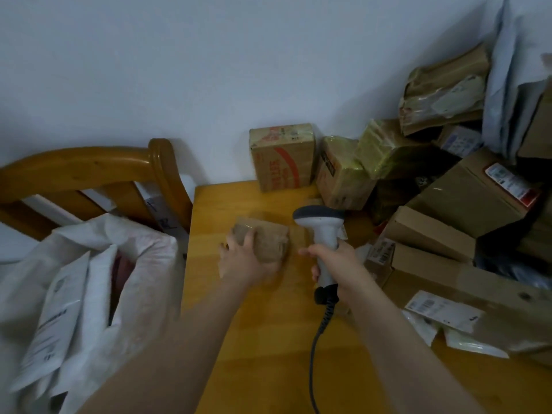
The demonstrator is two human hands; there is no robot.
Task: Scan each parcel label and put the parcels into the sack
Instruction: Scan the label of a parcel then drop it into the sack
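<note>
My left hand (242, 258) grips a small brown taped parcel (270, 240) just above the wooden table (268, 339); the parcel is blurred and no label shows on it. To its right, my right hand (336, 264) holds the grey-and-white barcode scanner (321, 225) upright by its handle, head pointing away toward the wall. Its coiled cable (318, 339) trails toward me. The white woven sack (98, 282) stands open at the left of the table with white mailer bags inside.
A pile of cardboard boxes and mailers (442, 210) fills the table's right side up to the wall. A red-printed box (283, 156) stands at the back edge. A wooden chair back (89, 171) rises behind the sack.
</note>
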